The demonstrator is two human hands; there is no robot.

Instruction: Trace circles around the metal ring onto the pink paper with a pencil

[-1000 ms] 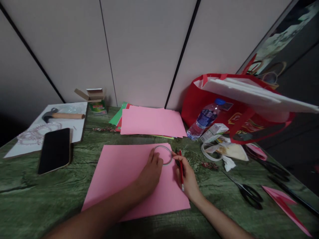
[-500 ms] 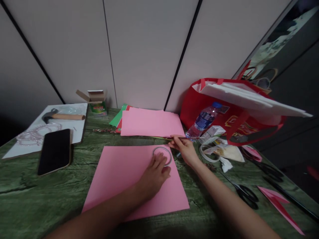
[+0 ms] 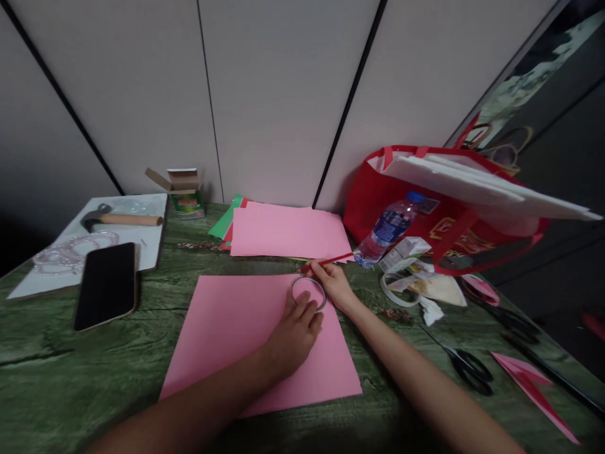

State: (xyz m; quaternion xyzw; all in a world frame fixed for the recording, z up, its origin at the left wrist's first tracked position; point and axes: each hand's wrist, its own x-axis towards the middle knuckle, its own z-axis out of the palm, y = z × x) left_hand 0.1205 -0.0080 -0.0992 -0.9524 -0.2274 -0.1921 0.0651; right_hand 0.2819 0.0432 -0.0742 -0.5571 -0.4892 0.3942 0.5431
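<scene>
A sheet of pink paper (image 3: pixel 227 328) lies on the green wood-grain table. Near its top right corner rests a thin grey ring (image 3: pixel 293 287), probably a roll of tape seen from above. My left hand (image 3: pixel 295 334) presses down over the ring's lower part, fingers stretched out on the ring and paper. Just beyond the ring, at the paper's top edge, my right hand (image 3: pixel 331 284) pinches a red pencil (image 3: pixel 338 258). The pencil slants up to the right. Its tip, near the ring's far side, is too small to make out clearly.
Behind lies a stack of pink sheets (image 3: pixel 288 233). On the right are a water bottle (image 3: pixel 390 227), a red bag (image 3: pixel 373 189), a white tape roll (image 3: pixel 390 293), and scissors (image 3: pixel 467 369). To the left lie a phone (image 3: pixel 108 287) and a hammer (image 3: pixel 130 219); a small box (image 3: pixel 186 203) stands behind.
My right hand has moved left and slightly nearer with the red pencil, up to the ring's far side. My left hand stays on the ring. The view has shifted slightly.
</scene>
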